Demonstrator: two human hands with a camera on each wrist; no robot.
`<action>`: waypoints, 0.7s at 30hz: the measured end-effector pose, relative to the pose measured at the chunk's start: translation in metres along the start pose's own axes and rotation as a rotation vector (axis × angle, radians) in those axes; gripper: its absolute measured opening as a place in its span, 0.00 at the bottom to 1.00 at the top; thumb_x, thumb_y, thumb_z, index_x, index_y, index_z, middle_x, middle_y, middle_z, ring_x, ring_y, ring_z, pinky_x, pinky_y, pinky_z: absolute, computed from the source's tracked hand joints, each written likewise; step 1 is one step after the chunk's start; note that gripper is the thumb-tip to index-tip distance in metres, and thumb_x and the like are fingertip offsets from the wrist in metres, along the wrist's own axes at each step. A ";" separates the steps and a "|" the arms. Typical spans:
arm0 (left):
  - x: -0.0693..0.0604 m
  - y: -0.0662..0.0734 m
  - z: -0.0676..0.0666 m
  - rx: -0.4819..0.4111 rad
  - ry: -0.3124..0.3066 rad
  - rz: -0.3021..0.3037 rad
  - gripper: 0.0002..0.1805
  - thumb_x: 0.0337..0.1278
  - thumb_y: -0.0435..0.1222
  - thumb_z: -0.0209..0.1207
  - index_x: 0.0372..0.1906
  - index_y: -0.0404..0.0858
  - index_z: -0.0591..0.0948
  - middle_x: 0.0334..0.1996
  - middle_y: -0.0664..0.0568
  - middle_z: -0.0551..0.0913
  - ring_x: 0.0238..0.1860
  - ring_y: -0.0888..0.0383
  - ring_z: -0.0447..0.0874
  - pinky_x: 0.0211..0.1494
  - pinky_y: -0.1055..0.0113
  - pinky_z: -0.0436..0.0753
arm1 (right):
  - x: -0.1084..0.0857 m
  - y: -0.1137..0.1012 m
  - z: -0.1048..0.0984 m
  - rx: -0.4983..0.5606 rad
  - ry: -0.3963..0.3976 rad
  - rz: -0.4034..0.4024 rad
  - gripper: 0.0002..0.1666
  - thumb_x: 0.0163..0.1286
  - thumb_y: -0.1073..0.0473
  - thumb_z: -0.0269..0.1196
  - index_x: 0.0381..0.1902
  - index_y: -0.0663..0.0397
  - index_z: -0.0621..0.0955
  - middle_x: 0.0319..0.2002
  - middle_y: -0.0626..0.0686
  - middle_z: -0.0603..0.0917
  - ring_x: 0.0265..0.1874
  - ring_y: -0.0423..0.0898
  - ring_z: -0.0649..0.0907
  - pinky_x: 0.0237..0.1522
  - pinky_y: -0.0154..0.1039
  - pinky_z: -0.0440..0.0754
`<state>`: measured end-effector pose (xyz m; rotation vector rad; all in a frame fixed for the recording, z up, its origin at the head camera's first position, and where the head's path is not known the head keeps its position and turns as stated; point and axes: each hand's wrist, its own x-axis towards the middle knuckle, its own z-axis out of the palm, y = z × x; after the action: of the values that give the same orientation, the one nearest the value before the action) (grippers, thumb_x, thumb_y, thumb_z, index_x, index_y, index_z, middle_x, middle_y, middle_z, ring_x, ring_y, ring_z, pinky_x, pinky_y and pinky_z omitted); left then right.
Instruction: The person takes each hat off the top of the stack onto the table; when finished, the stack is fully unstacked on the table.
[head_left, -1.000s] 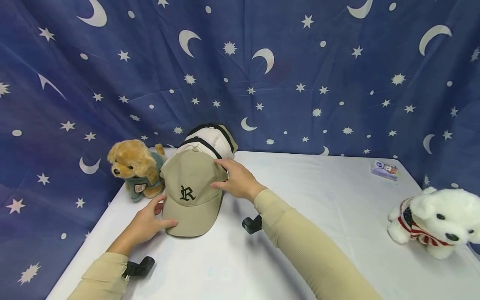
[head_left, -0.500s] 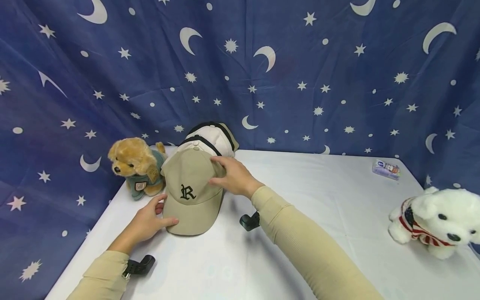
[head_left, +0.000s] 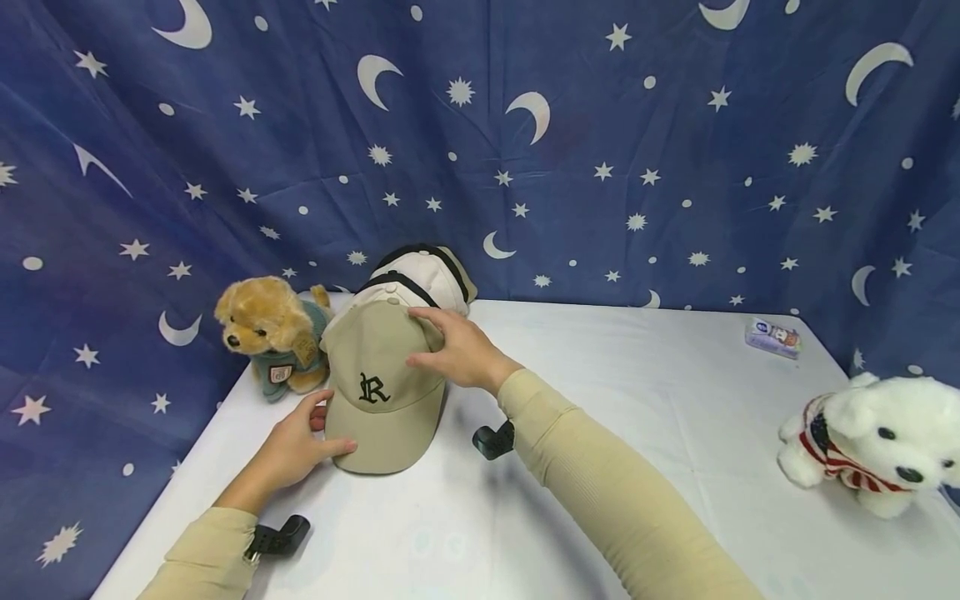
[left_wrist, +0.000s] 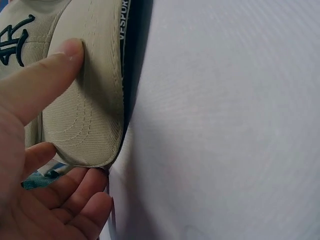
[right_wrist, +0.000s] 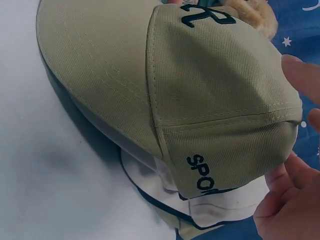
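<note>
A beige baseball cap (head_left: 390, 437) with a dark embroidered R lies on the table, brim toward me, nested in front of a stack of white and beige caps (head_left: 442, 279). My left hand (head_left: 288, 446) holds the brim's left side, thumb on top and fingers at its edge and underneath, as the left wrist view shows. At the crown's upper right, my right hand (head_left: 465, 350) grips the cap with thumb and fingers spread round it. In the right wrist view, its fingers (right_wrist: 290, 200) bend against the crown's edge.
A golden plush dog (head_left: 258, 317) in a teal top sits close to the caps' left. At the far right are a white plush dog (head_left: 885, 442) and a small purple packet (head_left: 772, 337). A blue star-patterned curtain (head_left: 570, 167) hangs behind the white table (head_left: 600, 392).
My right hand has shifted left and slightly up over the crown, and the cap's right side looks drawn in a little. The left hand keeps its place at the brim.
</note>
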<state>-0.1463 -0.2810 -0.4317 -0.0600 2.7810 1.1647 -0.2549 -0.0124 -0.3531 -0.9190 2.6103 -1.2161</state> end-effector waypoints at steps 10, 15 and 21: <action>-0.001 -0.001 0.002 -0.035 0.019 0.031 0.55 0.50 0.45 0.75 0.75 0.28 0.55 0.62 0.30 0.72 0.59 0.37 0.74 0.58 0.44 0.74 | -0.003 -0.006 0.000 0.020 0.023 -0.060 0.34 0.64 0.54 0.72 0.68 0.47 0.76 0.61 0.53 0.75 0.61 0.47 0.72 0.65 0.41 0.67; -0.002 -0.001 0.003 -0.056 -0.006 0.028 0.56 0.50 0.43 0.75 0.76 0.28 0.53 0.67 0.28 0.66 0.63 0.34 0.70 0.63 0.41 0.71 | -0.002 -0.009 0.001 0.037 0.005 -0.089 0.33 0.64 0.58 0.70 0.68 0.50 0.76 0.65 0.51 0.75 0.66 0.46 0.70 0.68 0.37 0.63; -0.004 -0.001 0.003 -0.042 -0.067 0.026 0.60 0.47 0.42 0.77 0.77 0.30 0.50 0.68 0.28 0.65 0.66 0.33 0.66 0.66 0.39 0.67 | -0.003 -0.011 0.003 0.053 0.033 -0.074 0.30 0.65 0.62 0.69 0.66 0.52 0.78 0.65 0.50 0.77 0.67 0.45 0.71 0.68 0.35 0.63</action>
<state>-0.1420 -0.2796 -0.4342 0.0107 2.7075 1.2081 -0.2464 -0.0182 -0.3476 -1.0022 2.5764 -1.3225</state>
